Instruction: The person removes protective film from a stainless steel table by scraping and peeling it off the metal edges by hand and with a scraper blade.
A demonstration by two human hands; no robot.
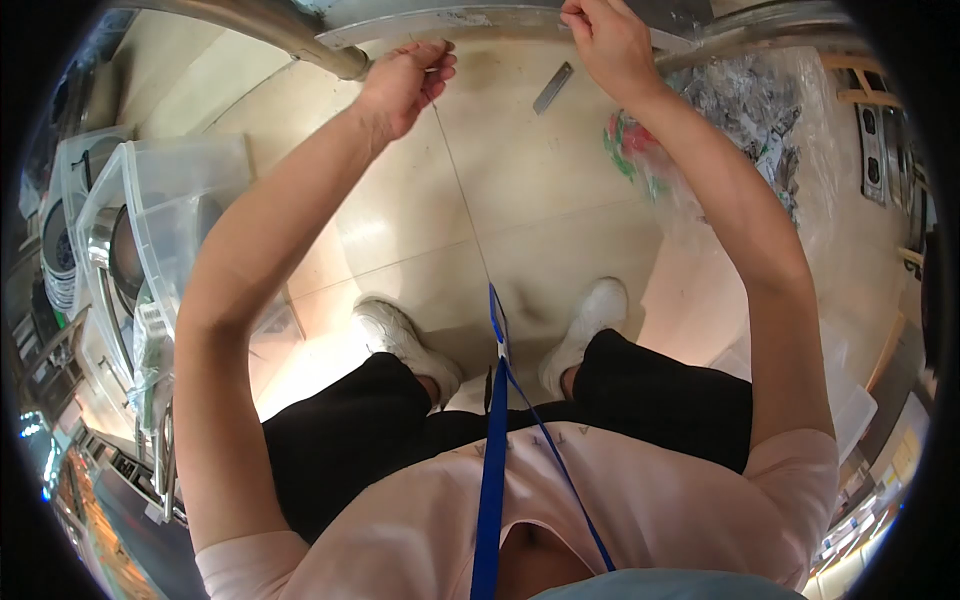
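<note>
My left hand (408,85) is held over the floor at the upper left, palm turned inward. Its fingers are curled with the thumb and fingertips together; a faint thin line shows beside them, too fine to name. My right hand (612,50) is at the top edge, in front of a grey metal panel (470,22). Its fingers are bent into a pinch, and what they hold, if anything, is hidden. Between the hands, nearer the right one, a small flat grey metal piece (553,88) lies on the tiled floor (400,200).
Clear plastic bins (190,170) with pans and cookware stand on the left. At the right is a clear plastic bag (770,130) with silvery pieces. Metal tubes (260,25) flank the panel. My white shoes (598,325) are on the floor; a blue lanyard (490,470) hangs down.
</note>
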